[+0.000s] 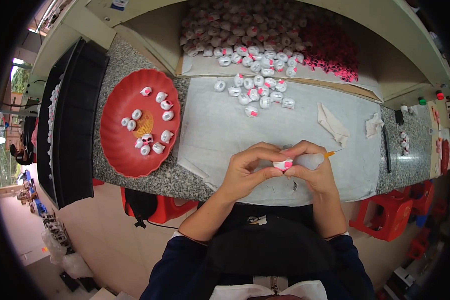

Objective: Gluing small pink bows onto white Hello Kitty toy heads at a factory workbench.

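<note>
Close to the front edge of the white-covered bench, both my hands pinch one small white toy head with a pink bow (282, 165). My left hand (246, 168) grips its left side between thumb and fingers. From the other side, my right hand (321, 176) presses thumb and fingertips against it. Tucked in that same hand is a translucent squeeze bottle (310, 161), its orange needle tip pointing right. Beyond my hands lies a loose group of similar white heads (259, 90), several with pink parts on them.
To the left, a red scalloped plate (112, 150) carries several white heads. A black bin (77, 125) stands past it. Under the shelf, white heads (235, 30) are heaped beside a pile of small pink parts (330, 50). A crumpled cloth (333, 125) lies right of centre.
</note>
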{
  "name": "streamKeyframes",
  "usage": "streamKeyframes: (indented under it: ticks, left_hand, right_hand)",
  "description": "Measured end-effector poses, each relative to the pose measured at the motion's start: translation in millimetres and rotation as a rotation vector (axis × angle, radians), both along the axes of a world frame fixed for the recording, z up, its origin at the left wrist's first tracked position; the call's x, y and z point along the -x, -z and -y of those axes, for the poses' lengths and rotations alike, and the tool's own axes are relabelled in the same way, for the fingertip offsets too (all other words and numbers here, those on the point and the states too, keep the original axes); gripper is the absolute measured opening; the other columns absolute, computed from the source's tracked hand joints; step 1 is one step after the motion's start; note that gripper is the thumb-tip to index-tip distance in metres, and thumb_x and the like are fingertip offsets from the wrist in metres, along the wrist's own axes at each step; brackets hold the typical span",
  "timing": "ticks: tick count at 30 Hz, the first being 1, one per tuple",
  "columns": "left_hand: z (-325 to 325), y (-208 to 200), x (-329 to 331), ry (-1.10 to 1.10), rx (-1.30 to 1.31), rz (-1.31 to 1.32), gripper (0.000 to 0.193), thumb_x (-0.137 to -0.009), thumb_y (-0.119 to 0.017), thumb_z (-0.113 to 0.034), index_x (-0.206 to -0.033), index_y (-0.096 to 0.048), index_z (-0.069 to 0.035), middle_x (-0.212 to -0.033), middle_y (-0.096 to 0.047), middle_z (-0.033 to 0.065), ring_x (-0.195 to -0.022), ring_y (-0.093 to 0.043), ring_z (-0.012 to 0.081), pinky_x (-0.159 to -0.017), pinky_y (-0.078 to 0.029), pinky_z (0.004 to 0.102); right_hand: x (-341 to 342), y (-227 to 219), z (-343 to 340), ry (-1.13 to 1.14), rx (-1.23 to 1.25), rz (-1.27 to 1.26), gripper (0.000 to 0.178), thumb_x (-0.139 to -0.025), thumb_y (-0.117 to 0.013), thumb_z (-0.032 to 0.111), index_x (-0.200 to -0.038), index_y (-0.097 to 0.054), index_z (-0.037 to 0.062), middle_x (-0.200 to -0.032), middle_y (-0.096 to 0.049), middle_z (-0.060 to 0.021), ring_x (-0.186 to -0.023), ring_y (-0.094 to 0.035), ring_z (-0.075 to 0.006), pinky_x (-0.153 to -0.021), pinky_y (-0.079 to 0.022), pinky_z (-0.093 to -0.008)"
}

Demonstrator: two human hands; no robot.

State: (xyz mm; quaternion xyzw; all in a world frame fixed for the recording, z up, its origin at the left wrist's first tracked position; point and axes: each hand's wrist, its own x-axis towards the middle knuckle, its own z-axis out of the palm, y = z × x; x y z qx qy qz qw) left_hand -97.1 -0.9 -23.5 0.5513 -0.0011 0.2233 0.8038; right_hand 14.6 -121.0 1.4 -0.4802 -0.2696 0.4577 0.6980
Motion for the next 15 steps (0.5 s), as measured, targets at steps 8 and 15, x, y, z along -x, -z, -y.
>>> streamKeyframes:
  ticks: [8,15]
  left_hand:
    - [8,-9,-3,-0.081,-0.18,-0.085,0.026,-0.071,-0.058,0.0,-0.097,-0.053,0.0,-0.094,-0.054,0.0104,-0.089,-0.05,0.0173,-0.077,-0.039,0.0273]
    - [1,-11,3,-0.081,-0.128,-0.123,0.024,-0.07,-0.059,0.001,-0.093,-0.055,-0.001,-0.095,-0.053,0.0111,-0.09,-0.049,0.0179,-0.078,-0.039,0.029]
  right_hand:
    - [3,5,4,0.124,0.048,-0.016,0.023,-0.063,-0.064,-0.002,-0.083,-0.052,-0.0007,-0.075,-0.056,-0.0071,-0.064,-0.053,-0.0103,-0.052,-0.042,-0.0203]
    - [7,2,-4,0.106,0.051,-0.022,0.023,-0.066,-0.063,0.0,-0.085,-0.052,-0.0005,-0.074,-0.055,-0.0059,-0.064,-0.052,-0.0105,-0.053,-0.042,-0.0201]
